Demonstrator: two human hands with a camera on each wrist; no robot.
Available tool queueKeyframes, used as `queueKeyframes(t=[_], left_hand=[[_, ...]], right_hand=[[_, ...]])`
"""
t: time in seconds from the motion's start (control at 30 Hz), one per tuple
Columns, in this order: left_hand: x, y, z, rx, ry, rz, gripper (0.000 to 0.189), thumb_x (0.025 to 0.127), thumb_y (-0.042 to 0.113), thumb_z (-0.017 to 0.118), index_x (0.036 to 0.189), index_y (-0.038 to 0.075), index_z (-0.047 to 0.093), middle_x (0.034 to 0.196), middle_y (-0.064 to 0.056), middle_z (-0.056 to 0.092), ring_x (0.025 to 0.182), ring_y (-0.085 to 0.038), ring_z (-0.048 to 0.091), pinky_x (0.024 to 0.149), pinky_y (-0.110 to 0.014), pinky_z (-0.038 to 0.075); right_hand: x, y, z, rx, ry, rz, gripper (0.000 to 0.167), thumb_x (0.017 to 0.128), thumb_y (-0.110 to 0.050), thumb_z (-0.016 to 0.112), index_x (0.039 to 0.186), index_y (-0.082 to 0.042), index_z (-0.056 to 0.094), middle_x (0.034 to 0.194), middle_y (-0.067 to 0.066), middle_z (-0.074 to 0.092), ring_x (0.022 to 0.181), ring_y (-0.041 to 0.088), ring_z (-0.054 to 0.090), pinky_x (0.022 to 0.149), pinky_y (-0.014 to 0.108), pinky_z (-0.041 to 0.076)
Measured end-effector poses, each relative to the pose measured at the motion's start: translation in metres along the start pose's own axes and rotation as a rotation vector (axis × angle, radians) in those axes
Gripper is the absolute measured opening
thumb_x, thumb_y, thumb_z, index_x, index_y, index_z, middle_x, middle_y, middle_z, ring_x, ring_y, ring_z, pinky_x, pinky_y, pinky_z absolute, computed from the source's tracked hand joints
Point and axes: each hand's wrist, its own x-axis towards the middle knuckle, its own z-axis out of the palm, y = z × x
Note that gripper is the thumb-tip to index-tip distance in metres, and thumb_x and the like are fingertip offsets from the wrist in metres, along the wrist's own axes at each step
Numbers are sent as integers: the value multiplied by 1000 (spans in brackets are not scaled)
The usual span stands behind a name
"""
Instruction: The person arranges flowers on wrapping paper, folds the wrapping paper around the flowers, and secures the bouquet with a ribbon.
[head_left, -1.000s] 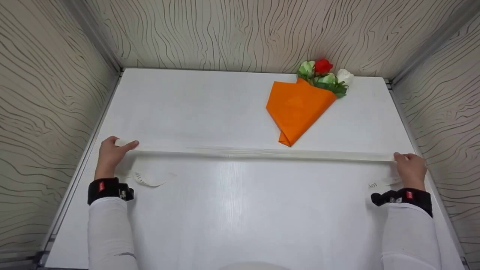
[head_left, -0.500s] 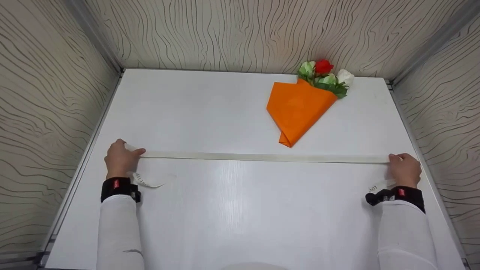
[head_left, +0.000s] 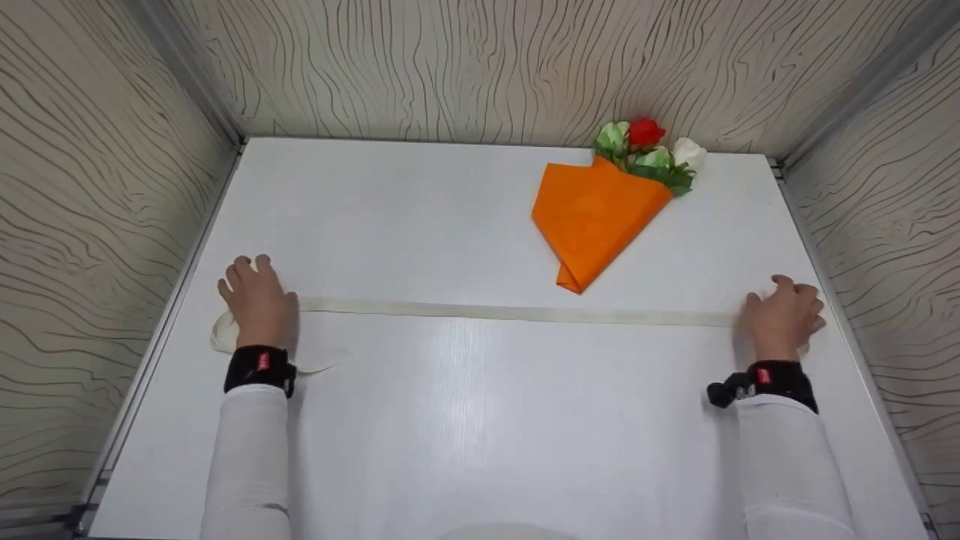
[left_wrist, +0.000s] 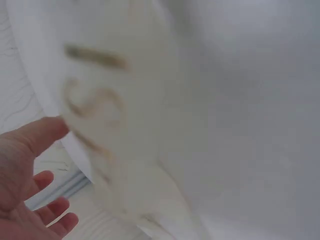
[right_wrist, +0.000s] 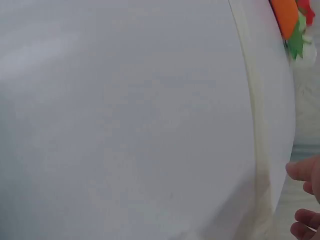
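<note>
A long cream ribbon [head_left: 480,312] lies stretched almost straight across the white table in the head view. Over its left end is my left hand [head_left: 261,304], fingers spread and loosely bent. A loop of ribbon shows beside that hand, and a thin curled tail lies near the wrist. Blurred gold letters mark the ribbon [left_wrist: 100,107] close to the left wrist camera. My right hand [head_left: 781,319] is above the right end, its fingers parted and holding nothing that I can see. In the right wrist view the ribbon [right_wrist: 257,120] runs beside the right hand [right_wrist: 309,187].
A bouquet in orange wrapping [head_left: 600,217], with red, white and pale green flowers [head_left: 646,146], lies at the back right of the table [head_left: 480,450]. Wood-patterned panels [head_left: 450,67] stand behind the table and at both sides.
Both hands have let go of the ribbon's ends and moved inward, fingers opening. The ribbon, earlier held taut, has come down flat on the table. The bouquet stays put.
</note>
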Motion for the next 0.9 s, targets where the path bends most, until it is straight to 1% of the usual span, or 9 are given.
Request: queueKeyframes(t=[0.07, 0.13, 0.2, 0.3, 0.4, 0.53, 0.67, 0.8, 0.9], left_hand=[[0, 18, 5, -21, 19, 75, 57, 83, 6, 71, 129, -14, 45, 135, -38, 34, 129, -53, 29, 109, -64, 14], [-1, 40, 13, -42, 2, 154, 53, 83, 7, 71, 128, -12, 49, 134, -36, 38, 128, -52, 33, 110, -60, 18], [-6, 65, 24, -63, -42, 229, 52, 84, 10, 71, 128, -10, 51, 133, -34, 41, 127, -49, 36, 111, -56, 20], [-17, 103, 39, -66, -130, 324, 52, 86, 14, 69, 131, -6, 52, 136, -29, 43, 129, -44, 37, 113, -51, 20], [-33, 134, 54, -56, -192, 407, 51, 87, 15, 68, 132, -3, 53, 139, -25, 44, 133, -39, 36, 115, -48, 18], [-51, 164, 71, -30, -228, 534, 47, 87, 14, 69, 130, -2, 56, 137, -22, 48, 133, -36, 38, 115, -46, 20], [-63, 181, 82, -16, -271, 621, 44, 88, 13, 68, 128, 0, 56, 137, -19, 49, 135, -33, 38, 115, -46, 21], [-69, 196, 87, -14, -321, 666, 38, 91, 15, 66, 126, 2, 56, 140, -16, 47, 138, -30, 35, 115, -48, 20], [-69, 208, 92, 2, -342, 695, 39, 96, 19, 63, 130, 2, 54, 141, -16, 47, 139, -30, 34, 115, -48, 20]], right_hand=[[-5, -27, 11, 6, 1, -142, 49, 98, -19, 56, 141, 3, 45, 140, 37, 33, 127, 56, 31, 99, 66, 24], [-13, -56, 25, 2, -30, -287, 46, 99, -19, 56, 139, 2, 48, 138, 35, 36, 123, 58, 34, 95, 67, 27], [-23, -84, 40, -1, -99, -401, 46, 100, -21, 56, 140, -1, 48, 141, 33, 34, 122, 58, 34, 94, 68, 29], [-37, -118, 63, -41, -226, -503, 49, 103, -27, 52, 146, -6, 43, 149, 29, 26, 129, 56, 29, 99, 69, 28], [-49, -141, 83, -101, -318, -552, 52, 103, -31, 51, 150, -11, 40, 155, 25, 19, 137, 51, 21, 104, 68, 25], [-59, -153, 101, -174, -362, -604, 50, 104, -30, 49, 151, -14, 40, 157, 23, 19, 140, 47, 18, 106, 66, 25], [-67, -162, 110, -200, -364, -648, 49, 104, -30, 48, 150, -15, 42, 156, 22, 22, 140, 47, 20, 106, 65, 26], [-76, -171, 113, -203, -378, -680, 50, 103, -32, 49, 150, -17, 42, 157, 20, 24, 141, 46, 20, 107, 65, 24], [-83, -177, 116, -201, -384, -694, 49, 103, -33, 50, 150, -19, 43, 157, 18, 25, 141, 44, 20, 108, 64, 24]])
